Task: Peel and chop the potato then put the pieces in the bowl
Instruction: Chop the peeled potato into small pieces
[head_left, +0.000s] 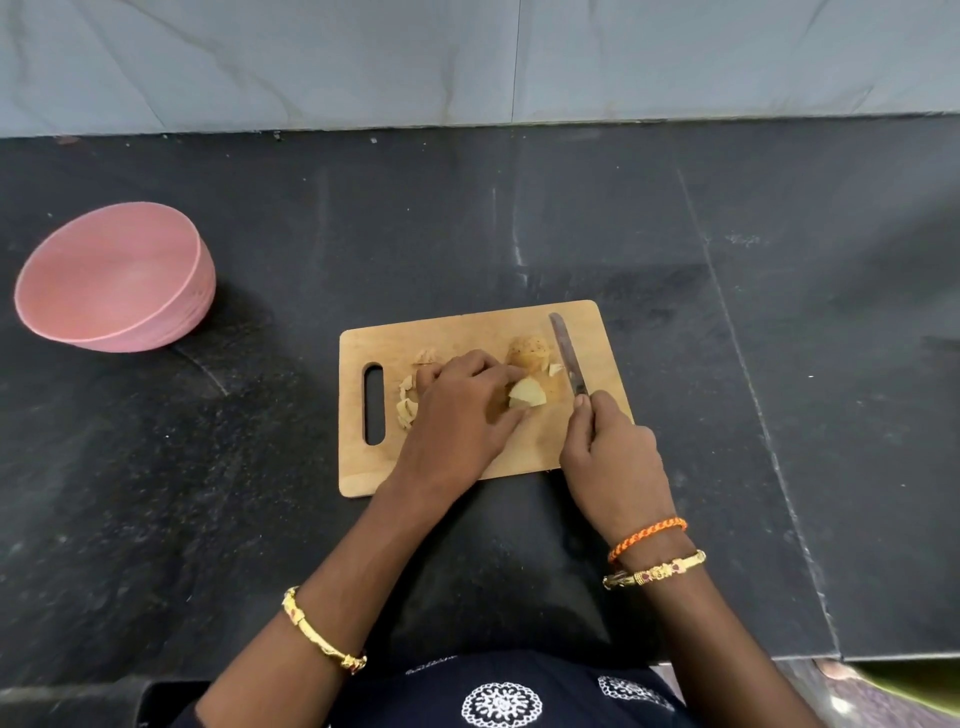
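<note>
Dark cloth (498, 696) with white round patterns sits closest to us, at the bottom of the view. Our two arms reach out from it over the black desk (779, 364). We wear a gold bangle (322, 631) on the left wrist, and a gold bangle (654, 569) plus an orange thread band (647, 535) on the right wrist.

Our left hand (457, 410) rests on the wooden chopping board (467, 327). Its fingers (506, 373) are curled, and they pinch a pale cut potato piece (527, 393), which pokes out on the right side of the hand. Just behind that piece lies a bigger potato chunk (527, 351) with brown skin on it. It touches no hand. Small cut bits (408, 400) lie on the board to the left of our left hand, near the board's handle slot (374, 402). One more bit (425, 356) lies behind the hand.

Our right hand (610, 452) is wrapped tight around the handle of the knife (566, 353). One finger lies along the top of it. The blade points away from us, just to the right of the potato pieces. We cannot tell if it touches the board.

The pink bowl (111, 278) stands far off to the left on the desk, well apart from the board.
</note>
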